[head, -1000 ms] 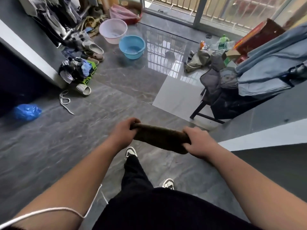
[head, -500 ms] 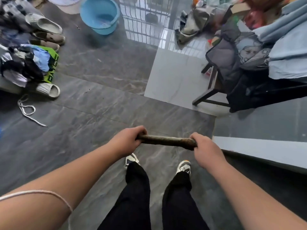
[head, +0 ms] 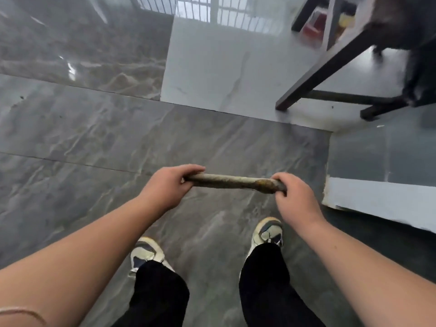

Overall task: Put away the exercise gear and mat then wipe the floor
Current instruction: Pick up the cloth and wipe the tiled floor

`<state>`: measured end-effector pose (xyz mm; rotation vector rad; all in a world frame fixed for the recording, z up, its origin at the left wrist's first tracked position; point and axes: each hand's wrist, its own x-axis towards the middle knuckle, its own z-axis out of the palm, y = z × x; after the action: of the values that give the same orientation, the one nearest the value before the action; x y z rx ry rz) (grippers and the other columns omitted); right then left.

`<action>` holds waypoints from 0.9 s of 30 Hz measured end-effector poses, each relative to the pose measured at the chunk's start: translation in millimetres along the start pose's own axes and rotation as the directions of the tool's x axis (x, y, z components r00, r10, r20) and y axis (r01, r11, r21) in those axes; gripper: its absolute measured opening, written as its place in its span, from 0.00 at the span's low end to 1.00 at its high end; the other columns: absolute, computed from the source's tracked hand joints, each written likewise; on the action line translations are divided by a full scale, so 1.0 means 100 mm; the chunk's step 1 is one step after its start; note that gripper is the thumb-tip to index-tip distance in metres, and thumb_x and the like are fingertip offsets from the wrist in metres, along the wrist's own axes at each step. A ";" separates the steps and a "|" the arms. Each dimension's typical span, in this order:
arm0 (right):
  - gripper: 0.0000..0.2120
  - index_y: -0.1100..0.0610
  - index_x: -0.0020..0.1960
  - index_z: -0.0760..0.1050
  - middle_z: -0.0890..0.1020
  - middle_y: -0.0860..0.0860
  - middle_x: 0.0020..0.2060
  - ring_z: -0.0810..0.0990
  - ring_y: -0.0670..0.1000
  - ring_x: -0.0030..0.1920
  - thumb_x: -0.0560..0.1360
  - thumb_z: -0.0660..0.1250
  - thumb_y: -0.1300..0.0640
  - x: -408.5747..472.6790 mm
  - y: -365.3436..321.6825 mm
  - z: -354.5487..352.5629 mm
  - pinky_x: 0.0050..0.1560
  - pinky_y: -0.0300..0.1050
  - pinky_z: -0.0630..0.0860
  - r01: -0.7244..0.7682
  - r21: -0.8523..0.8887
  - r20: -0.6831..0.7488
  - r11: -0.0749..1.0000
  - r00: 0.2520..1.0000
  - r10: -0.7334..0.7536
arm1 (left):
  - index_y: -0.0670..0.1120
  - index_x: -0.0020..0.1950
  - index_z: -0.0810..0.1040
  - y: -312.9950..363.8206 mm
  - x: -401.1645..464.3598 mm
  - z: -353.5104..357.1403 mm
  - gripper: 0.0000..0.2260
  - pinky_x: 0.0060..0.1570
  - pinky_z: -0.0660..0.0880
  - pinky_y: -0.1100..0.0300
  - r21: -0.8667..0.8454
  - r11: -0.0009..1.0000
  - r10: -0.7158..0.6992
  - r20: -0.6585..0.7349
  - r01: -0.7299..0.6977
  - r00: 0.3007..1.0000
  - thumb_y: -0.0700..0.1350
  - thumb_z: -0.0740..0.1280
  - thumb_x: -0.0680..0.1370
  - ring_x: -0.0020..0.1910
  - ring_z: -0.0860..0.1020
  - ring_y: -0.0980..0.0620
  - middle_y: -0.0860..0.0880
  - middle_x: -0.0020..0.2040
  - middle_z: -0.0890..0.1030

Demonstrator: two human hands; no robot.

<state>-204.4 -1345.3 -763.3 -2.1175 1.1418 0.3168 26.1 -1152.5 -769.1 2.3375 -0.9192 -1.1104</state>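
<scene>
A brownish cloth [head: 232,181], folded or rolled so that I see it as a narrow strip, is stretched level between my hands above the grey marble floor [head: 94,142]. My left hand [head: 165,186] grips its left end with fingers curled over the top. My right hand [head: 296,197] grips the right end. Both arms reach forward and down. My two shoes [head: 269,232] stand on the floor just below the cloth. No mat or exercise gear is in view.
A dark wooden chair leg [head: 318,72] and crossbar stand at the upper right with dark fabric hanging over them. A pale wall corner and skirting [head: 377,201] juts in at the right. A bright window reflection lies on the floor ahead.
My head has tilted further down, so the basins, slippers and clothes have left the view. The cloth, seen broad a second ago, now shows as a thin strip, lower and nearer the floor.
</scene>
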 end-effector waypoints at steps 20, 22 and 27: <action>0.22 0.56 0.60 0.80 0.79 0.52 0.61 0.72 0.55 0.67 0.69 0.65 0.71 2.45 1.78 0.89 0.72 0.44 0.63 0.307 -0.213 -0.124 0.928 0.933 -0.337 | 0.45 0.60 0.82 -0.65 2.72 1.29 0.18 0.71 0.62 0.61 0.209 0.873 0.443 0.035 -0.440 0.896 0.32 0.69 0.73 0.70 0.71 0.46 0.47 0.64 0.80; 0.23 0.54 0.60 0.79 0.78 0.50 0.62 0.71 0.53 0.68 0.67 0.61 0.64 2.33 1.71 0.93 0.70 0.53 0.69 0.237 -0.252 -0.147 0.938 0.949 -0.280 | 0.47 0.61 0.82 -0.71 2.61 1.38 0.22 0.73 0.61 0.54 0.272 0.882 0.385 0.051 -0.384 0.922 0.33 0.65 0.70 0.72 0.68 0.43 0.46 0.67 0.78; 0.23 0.55 0.66 0.75 0.74 0.51 0.69 0.65 0.53 0.73 0.73 0.57 0.58 2.38 1.43 0.88 0.75 0.53 0.60 0.320 -0.224 -0.214 0.920 0.905 -0.367 | 0.46 0.66 0.78 -0.33 2.73 1.49 0.23 0.73 0.61 0.50 0.366 0.850 0.454 -0.146 -0.378 0.879 0.42 0.65 0.71 0.73 0.67 0.42 0.46 0.69 0.76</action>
<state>-171.3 -1489.0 -1014.6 -2.5308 0.8714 -0.0170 49.7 -1331.7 -1024.3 2.2789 -1.5275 -0.5278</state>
